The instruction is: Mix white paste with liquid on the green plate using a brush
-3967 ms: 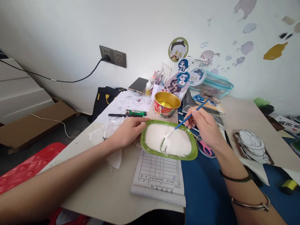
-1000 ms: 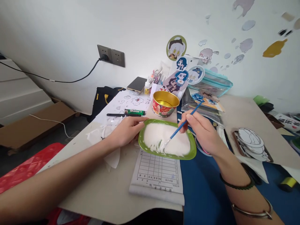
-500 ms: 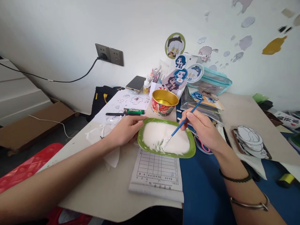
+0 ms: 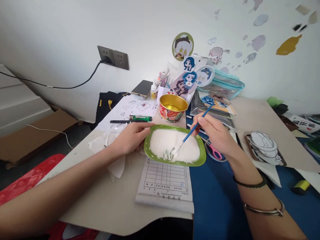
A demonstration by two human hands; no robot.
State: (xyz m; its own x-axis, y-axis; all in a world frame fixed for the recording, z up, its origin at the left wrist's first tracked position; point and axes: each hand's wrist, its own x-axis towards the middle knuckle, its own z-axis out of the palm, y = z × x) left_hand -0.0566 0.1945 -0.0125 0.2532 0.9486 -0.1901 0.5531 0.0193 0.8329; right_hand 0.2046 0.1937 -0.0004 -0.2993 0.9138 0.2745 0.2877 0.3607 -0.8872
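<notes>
A green dish (image 4: 201, 158) coated inside with white paint sits on a ruled notepad (image 4: 166, 181) at the desk's middle. My left hand (image 4: 130, 137) grips its left rim, fingers curled round the edge. My right hand (image 4: 215, 134) pinches a thin blue paintbrush (image 4: 192, 129); the white bristles touch the dish's lower middle, where green streaks show through the paint.
A gold-lined floral tin (image 4: 172, 107) stands just behind the dish. Pink scissors (image 4: 214, 152) lie at its right, crumpled tissue (image 4: 106, 142) at its left. Doodle sheets, a black pen and a green lighter (image 4: 140, 118) sit further back; a phone (image 4: 142, 88), cartoon cutouts and a plastic case line the wall.
The brush tip has worked leftward and down along the dish's near side, scraping more streaks. The left hand stays on the rim. The view has shifted slightly.
</notes>
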